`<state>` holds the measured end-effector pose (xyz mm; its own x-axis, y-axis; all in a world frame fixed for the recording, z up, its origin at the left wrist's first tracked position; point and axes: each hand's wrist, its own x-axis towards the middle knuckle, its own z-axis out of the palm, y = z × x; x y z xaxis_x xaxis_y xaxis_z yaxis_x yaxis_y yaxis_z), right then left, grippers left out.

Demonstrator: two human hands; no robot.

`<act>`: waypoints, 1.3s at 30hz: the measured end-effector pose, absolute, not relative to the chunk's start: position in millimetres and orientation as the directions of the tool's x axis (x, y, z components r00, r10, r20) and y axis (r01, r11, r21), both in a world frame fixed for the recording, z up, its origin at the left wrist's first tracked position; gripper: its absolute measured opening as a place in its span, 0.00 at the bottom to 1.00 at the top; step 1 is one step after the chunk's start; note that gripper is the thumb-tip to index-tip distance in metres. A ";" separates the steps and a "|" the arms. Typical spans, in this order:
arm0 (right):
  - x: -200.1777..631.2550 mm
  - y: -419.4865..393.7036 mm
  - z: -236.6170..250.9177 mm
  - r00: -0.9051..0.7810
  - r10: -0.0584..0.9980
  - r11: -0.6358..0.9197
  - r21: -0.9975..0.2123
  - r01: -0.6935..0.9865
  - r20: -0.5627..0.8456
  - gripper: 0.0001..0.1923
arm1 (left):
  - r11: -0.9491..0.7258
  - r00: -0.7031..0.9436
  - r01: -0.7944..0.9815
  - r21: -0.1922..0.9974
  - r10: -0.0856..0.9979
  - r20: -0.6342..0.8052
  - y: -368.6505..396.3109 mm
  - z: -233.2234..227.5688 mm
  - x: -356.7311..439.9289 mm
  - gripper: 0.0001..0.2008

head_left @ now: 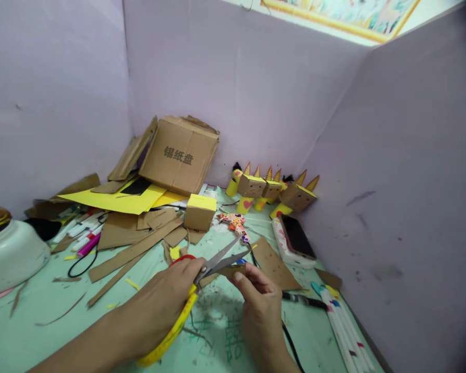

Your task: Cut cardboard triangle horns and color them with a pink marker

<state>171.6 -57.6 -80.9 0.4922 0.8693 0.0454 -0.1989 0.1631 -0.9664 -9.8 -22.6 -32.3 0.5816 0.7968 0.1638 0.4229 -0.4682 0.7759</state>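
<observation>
My left hand [174, 295] is closed round a pair of scissors [216, 263], whose handles show red and yellow. Their blades stand apart and point up and to the right. Between thumb and fingers, my right hand [260, 305] pinches a small brown cardboard piece [233, 269] that lies against the lower blade. Just past the blade tips is a glue gun [233, 221] with a colourful pattern. A flat cardboard sheet [275, 264] rests beyond my right hand, and a small cardboard box with a yellow top [200, 212] stands farther back.
Cardboard strips [135, 248], yellow paper [116, 199] and a large carton [180, 155] crowd the back left. Cardboard figures with yellow horns [272, 190] stand by the wall. A phone [297, 235] and markers [344, 326] lie right; a white pot [13, 256] stands left.
</observation>
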 end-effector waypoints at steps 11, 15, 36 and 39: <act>171.4 -58.4 -76.0 0.407 0.899 0.249 -0.954 -0.166 0.164 0.03 | -0.646 0.690 0.654 0.394 0.723 0.042 -9.5 -35.9 -13.8 0.21; 173.7 -58.6 -79.2 0.427 0.891 0.239 -0.958 -0.158 0.152 0.05 | -0.684 0.722 0.629 0.369 0.690 0.048 -8.6 -37.1 -16.3 0.22; 173.1 -63.5 -76.4 0.441 0.874 0.247 -0.968 -0.037 0.206 0.04 | -0.762 0.785 0.592 0.263 0.619 0.028 -6.2 -38.4 -12.5 0.19; 172.8 -63.5 -76.6 0.452 0.870 0.245 -0.968 -0.052 0.196 0.04 | -0.772 0.788 0.596 0.221 0.615 0.027 -5.2 -38.7 -12.0 0.19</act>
<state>172.8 -63.5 -76.6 0.4524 0.8699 0.1964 -0.0518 0.2455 -0.9680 -12.0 -5.2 -38.7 0.7877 0.6154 0.0270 0.5957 -0.7721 0.2215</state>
